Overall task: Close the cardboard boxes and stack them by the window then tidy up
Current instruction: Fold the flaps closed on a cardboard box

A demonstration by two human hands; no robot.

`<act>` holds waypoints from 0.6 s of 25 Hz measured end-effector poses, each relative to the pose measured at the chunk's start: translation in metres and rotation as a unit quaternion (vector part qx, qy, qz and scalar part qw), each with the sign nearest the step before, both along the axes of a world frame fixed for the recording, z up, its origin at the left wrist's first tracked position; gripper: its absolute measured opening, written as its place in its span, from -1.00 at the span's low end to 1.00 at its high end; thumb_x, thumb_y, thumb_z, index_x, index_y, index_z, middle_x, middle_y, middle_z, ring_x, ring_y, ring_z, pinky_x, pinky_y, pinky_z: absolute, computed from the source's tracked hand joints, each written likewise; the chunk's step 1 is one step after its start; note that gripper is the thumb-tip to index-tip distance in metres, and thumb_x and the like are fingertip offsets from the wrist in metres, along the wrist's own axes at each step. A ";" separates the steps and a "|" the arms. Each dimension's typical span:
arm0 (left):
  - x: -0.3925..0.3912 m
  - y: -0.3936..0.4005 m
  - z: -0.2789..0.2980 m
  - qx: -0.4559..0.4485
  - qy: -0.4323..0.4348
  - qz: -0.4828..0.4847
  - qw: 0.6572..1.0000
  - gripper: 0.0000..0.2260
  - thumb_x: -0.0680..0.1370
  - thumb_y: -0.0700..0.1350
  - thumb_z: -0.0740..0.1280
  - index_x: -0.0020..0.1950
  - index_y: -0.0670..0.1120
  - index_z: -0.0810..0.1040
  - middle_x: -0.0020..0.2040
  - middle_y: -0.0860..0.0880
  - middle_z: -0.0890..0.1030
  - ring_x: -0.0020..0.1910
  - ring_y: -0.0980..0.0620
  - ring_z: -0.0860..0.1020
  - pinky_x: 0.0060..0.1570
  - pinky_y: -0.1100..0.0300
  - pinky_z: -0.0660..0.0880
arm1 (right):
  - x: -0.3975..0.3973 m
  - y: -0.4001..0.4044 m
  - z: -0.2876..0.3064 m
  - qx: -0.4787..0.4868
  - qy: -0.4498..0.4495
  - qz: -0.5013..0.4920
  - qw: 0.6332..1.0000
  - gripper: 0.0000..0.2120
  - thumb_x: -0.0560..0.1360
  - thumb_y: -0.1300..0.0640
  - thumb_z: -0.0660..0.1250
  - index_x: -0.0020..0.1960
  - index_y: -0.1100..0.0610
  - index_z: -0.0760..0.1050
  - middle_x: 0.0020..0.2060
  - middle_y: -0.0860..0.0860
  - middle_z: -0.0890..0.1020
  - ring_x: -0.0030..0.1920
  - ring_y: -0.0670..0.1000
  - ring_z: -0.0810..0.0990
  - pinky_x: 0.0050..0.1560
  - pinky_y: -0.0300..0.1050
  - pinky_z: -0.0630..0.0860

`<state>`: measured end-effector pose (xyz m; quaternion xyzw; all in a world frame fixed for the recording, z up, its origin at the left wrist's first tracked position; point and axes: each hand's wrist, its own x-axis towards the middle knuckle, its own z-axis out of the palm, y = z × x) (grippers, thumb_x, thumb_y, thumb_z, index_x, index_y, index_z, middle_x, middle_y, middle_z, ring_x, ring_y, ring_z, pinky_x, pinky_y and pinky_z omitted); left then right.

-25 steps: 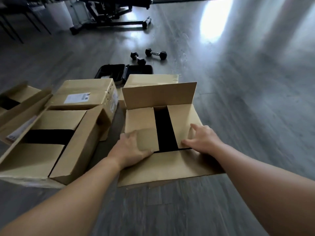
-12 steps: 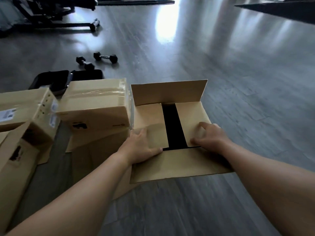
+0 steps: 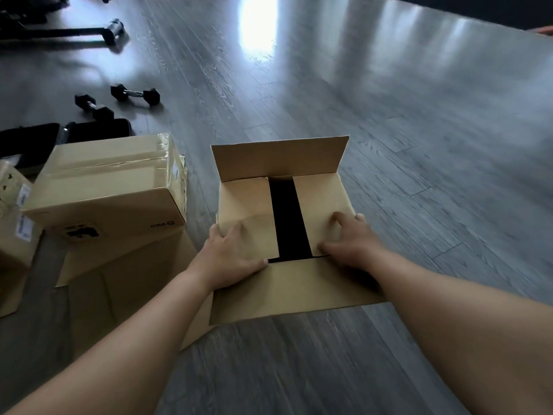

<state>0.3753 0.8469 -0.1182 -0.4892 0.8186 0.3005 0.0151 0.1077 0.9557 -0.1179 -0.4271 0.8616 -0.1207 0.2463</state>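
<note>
An open cardboard box [image 3: 281, 289] sits on the grey floor in front of me. Its two inner side flaps are folded down with a dark gap between them. The far flap [image 3: 279, 158] stands upright and the near flap lies open toward me. My left hand [image 3: 232, 259] presses flat on the left inner flap, thumb along the near edge. My right hand [image 3: 348, 242] presses on the right inner flap with its fingers bent. A taped, closed box [image 3: 107, 187] rests to the left on top of a flattened piece of cardboard [image 3: 119, 283].
Further boxes [image 3: 13, 232] stand at the left edge. Behind them lie a black open case [image 3: 98, 131] and two dumbbells [image 3: 134, 94]. A black equipment frame [image 3: 68, 31] occupies the far left. Bare wooden floor [image 3: 419, 145] stretches to the right and ahead.
The view has swung right and moved closer, so the left boxes slid toward the edge. Both hands stayed pressed on the inner flaps, and the box shifted away from the left pile.
</note>
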 end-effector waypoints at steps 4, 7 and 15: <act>-0.014 0.003 -0.001 -0.119 -0.061 -0.028 0.991 -0.09 0.29 0.51 0.26 0.53 0.23 0.02 0.61 -0.13 -0.23 0.58 -0.30 -0.06 0.45 -0.37 0.03 | 0.012 -0.005 0.003 0.003 0.070 0.055 0.996 -0.28 0.37 -0.32 0.30 0.45 -0.08 0.25 0.56 0.23 0.10 0.55 0.31 0.11 0.46 0.33 0.21; -0.025 0.006 0.002 -0.189 -0.067 -0.086 0.976 -0.24 0.37 0.42 0.20 0.50 0.36 -0.03 0.61 -0.11 -0.20 0.58 -0.30 -0.18 0.41 -0.48 -0.17 | 0.034 -0.011 0.007 -0.047 0.130 0.178 0.974 -0.29 0.47 -0.29 0.27 0.54 -0.07 0.17 0.61 0.12 0.06 0.61 0.21 -0.03 0.52 0.35 0.05; -0.018 0.020 0.024 -0.293 -0.050 -0.188 0.936 -0.55 0.56 0.14 0.03 0.44 0.17 0.36 0.62 -0.13 0.08 0.58 -0.17 0.04 0.44 -0.44 -0.08 | 0.076 -0.024 0.023 -0.013 0.167 0.259 0.951 -0.67 0.58 -0.04 0.18 0.22 0.07 0.56 0.28 0.01 0.58 0.48 0.04 0.33 0.48 0.44 -0.08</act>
